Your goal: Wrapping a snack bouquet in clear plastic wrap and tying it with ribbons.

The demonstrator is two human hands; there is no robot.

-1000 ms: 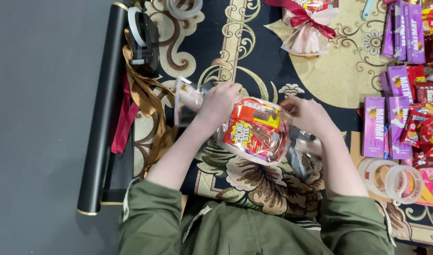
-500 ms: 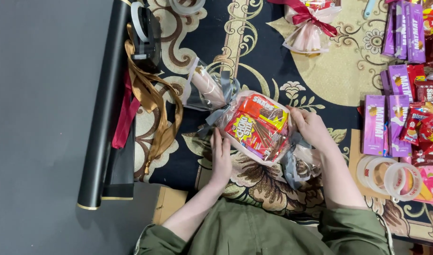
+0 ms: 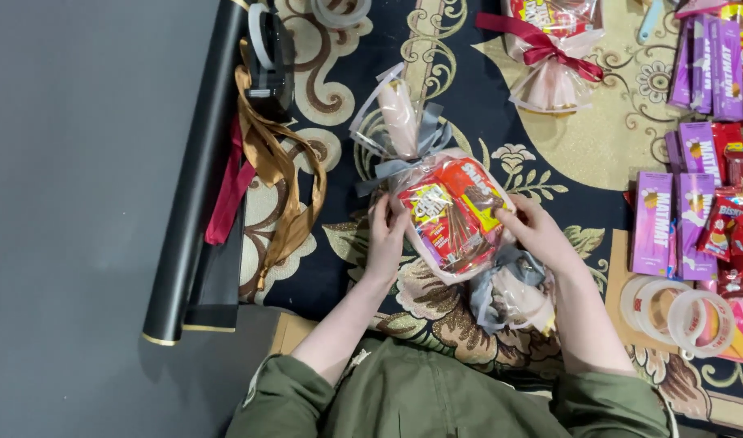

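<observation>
1. Overhead, the left hand (image 3: pixel 385 235) and right hand (image 3: pixel 540 231) each close their fingers on opposite sides of a clear cellophane-wrapped red snack bundle (image 3: pixel 452 215) on the patterned dark carpet (image 3: pixel 468 105).
2. Fingertips are hidden behind the wrapping; purple snack boxes (image 3: pixel 671 223) are cut off at right.

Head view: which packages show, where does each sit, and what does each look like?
Wrapped snack bundle: centre, between left hand and right hand; red-yellow packs in clear wrap, grey ribbon.
Second bundle: top, red ribbon.
Purple boxes: right, upright rectangles.
Red snack bags: far right, crinkly.
</observation>
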